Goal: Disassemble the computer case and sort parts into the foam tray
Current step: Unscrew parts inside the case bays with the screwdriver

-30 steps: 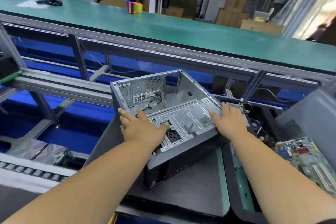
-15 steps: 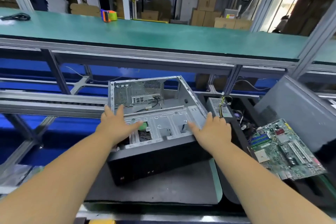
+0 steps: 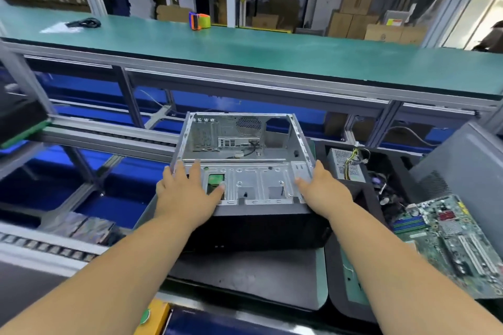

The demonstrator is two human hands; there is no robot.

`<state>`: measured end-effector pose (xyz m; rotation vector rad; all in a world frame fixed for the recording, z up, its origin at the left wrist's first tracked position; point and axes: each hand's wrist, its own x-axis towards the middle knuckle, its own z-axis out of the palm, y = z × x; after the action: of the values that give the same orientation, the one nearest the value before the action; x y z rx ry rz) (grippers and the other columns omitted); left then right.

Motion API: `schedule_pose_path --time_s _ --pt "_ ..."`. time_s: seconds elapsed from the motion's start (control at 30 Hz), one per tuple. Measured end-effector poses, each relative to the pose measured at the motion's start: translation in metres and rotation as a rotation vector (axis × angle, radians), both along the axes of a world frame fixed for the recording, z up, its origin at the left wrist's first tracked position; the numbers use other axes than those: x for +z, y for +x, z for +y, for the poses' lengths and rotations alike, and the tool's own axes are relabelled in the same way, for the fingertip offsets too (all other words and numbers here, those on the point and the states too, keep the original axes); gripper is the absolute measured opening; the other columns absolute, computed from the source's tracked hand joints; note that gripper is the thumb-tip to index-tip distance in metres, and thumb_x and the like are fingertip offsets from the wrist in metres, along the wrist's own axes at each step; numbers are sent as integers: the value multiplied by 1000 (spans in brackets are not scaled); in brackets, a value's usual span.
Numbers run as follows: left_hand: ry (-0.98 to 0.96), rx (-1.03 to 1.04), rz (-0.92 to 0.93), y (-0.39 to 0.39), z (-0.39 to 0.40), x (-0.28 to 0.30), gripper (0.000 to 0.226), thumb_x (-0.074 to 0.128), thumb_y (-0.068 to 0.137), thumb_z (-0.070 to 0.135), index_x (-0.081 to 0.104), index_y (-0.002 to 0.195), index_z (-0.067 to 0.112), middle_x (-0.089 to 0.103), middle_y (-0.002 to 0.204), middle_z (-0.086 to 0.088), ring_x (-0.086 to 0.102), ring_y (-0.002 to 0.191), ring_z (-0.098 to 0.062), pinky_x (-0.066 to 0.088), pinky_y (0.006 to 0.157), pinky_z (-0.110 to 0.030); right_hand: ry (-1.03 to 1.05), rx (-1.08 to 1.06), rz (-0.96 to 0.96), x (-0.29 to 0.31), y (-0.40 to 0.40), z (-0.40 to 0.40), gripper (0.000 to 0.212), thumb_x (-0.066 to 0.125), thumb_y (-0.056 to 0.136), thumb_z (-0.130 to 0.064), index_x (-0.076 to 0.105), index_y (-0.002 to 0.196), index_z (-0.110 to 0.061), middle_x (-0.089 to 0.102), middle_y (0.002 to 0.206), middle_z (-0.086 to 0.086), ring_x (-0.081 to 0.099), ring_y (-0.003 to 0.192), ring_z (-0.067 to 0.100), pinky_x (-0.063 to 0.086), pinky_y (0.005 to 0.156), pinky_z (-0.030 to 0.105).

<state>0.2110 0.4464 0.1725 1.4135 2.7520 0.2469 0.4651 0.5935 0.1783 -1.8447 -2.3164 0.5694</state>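
Here, largest first:
Tabletop [image 3: 272, 46]: a long green surface across the far side, carrying a roll of tape in an orange holder [image 3: 200, 20] and a black cable [image 3: 85, 22] well apart from it.
Computer case [image 3: 245, 168]: open side up, sitting on a dark grey mat [image 3: 253, 277] in front of the person, its black front panel facing the camera; the grey metal interior shows the rear wall with a vent grille and slot openings, and a flat drive bracket along the near edge.
Side panel [image 3: 462, 171]: a grey sheet leaning at the right, tilted over the tray.
Foam tray [image 3: 340, 266]: dark, just right of the case; it holds the motherboard and the power supply in separate places.
Motherboard [image 3: 449, 242]: green board lying flat at the near right of the tray.
Power supply [image 3: 345, 166]: grey box with yellow and black wires, beyond the motherboard and just beside the case's right wall.
Left hand [image 3: 187, 193]: palm down on the left part of the drive bracket, fingers [image 3: 194, 168] straight and slightly spread, thumb lying beside a green part in a bracket opening; it presses flat and grips nothing.
Right hand [image 3: 324, 190]: palm down at the case's near right corner, fingers [image 3: 317, 168] straight and together, reaching along the right edge; whether the thumb hooks the rim I cannot tell.
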Motion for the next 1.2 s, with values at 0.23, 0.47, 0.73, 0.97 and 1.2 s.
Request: schedule_pose_path --time_s 0.23,0.47,0.73,0.97,1.2 --pt "-68 -42 9 -11 7 0 99 20 73 91 9 155 35 3 164 -2 2 148 -36 16 116 -53 21 -57 -45 -4 -4 -12 85 33 97 -62 -2 159 -16 28 160 12 46 132 36 43 93 44" --pt "-84 -167 33 -43 13 -1 112 11 59 100 10 154 40 3 164 4 5 149 -32 20 115 -55 47 -185 -89 -16 -17 -42 86 28 97 -62 -9 157 -13 35 155 11 52 125 34 42 91 41" --pt "-75 -161 120 -44 15 -3 100 24 77 88 19 155 26 14 163 -2 14 148 -30 17 119 -48 -71 -99 107 -7 11 -39 80 25 97 -66 7 158 -18 40 154 11 49 130 34 42 96 43" --pt "313 -315 -97 44 15 12 65 59 91 46 44 144 12 45 147 -10 39 135 -30 28 114 -43 9 -240 12 -37 100 -32 54 29 104 -51 49 132 -9 57 127 16 56 112 38 48 90 46" --pt "161 -763 -35 120 23 16 92 47 78 78 25 153 29 24 159 3 19 146 -19 13 120 -38 -138 -393 -198 -70 167 -36 39 53 98 -26 47 132 -9 48 133 16 53 116 36 46 90 41"
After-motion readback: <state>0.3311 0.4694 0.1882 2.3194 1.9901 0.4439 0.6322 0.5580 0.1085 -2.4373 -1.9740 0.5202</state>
